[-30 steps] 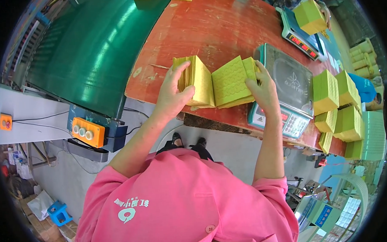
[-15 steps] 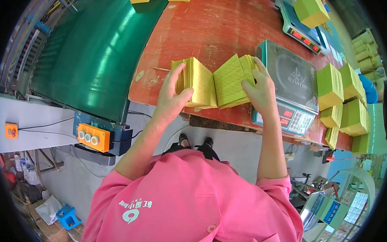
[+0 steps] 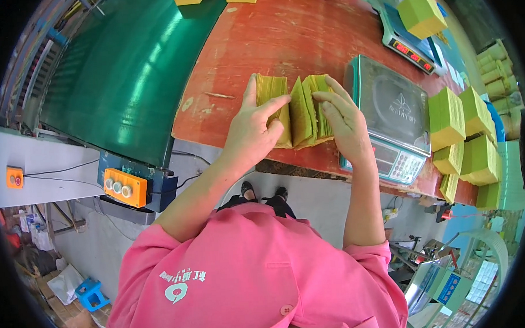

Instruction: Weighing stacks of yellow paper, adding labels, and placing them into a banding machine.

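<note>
Yellow embossed paper sheets stand on edge on the red table [image 3: 224,61], parted by a V-shaped gap into two bundles. My left hand [image 3: 252,124] grips the left bundle of yellow paper [image 3: 272,89], its fingers along the outer side and over the top edges. Round the outer side of the right bundle of yellow paper [image 3: 302,113], my right hand [image 3: 346,123] is closed, thumb and fingers bent over the top. Some sheets in the right bundle lean apart. Right beside that hand lies a digital scale [image 3: 390,107] with a dark metal pan.
Stacked yellow paper blocks [image 3: 446,120] stand right of the scale. A second scale [image 3: 409,46] at the far right bears a yellow block [image 3: 422,14]. To the left runs a green conveyor belt [image 3: 120,70], with an orange button box [image 3: 124,187] at its near end.
My hands have come closer together, the left one moving right. The two bundles are pushed inward, and the gap between them is narrower. The near scale's red digits no longer show.
</note>
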Tool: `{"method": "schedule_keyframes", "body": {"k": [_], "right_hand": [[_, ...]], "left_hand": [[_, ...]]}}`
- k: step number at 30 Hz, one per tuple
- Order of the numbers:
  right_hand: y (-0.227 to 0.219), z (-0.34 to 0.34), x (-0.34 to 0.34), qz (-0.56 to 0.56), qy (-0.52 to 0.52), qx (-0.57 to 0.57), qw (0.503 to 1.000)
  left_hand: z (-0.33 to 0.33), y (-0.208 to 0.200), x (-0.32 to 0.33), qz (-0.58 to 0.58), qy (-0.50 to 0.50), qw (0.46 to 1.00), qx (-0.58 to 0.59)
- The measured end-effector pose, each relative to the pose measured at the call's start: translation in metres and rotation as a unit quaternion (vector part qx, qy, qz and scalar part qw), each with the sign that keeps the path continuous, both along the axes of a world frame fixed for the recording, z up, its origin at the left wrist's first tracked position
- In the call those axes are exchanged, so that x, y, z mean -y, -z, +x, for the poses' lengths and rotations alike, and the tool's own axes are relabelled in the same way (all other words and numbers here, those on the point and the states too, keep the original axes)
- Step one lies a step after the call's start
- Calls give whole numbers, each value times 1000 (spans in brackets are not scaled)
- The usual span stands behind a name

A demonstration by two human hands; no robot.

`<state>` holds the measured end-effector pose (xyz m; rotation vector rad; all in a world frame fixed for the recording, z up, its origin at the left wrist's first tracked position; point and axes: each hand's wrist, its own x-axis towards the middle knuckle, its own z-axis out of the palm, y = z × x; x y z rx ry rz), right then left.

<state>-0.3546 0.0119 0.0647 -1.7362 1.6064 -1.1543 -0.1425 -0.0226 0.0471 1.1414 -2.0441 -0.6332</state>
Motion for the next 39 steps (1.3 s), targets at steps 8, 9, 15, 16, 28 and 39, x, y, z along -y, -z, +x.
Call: {"method": "schedule_keyframes", "body": {"k": [8,9,15,16,28,39], "right_hand": [[-6,2,-5,6,-1,20,1000],[-6,1,-5,6,-4,12,1000],[-1,1,-4,-12,-14,-9,1000],[0,1,-3,-18,-15,-8,1000],[0,6,-2,-41,-13,6,999],[-5,5,-5,-44,2,-57,997]], "left_hand": [[4,-10,-7,3,-1,997,74],[4,-11,-7,2,-1,997,76],[0,-7,-8,-44,-8,997,59],[-3,-9,-10,-45,-19,997,63],[-15,-11,-11,-43,-38,995,87],[-13,-10,-12,-78,-31,992,90]]}}
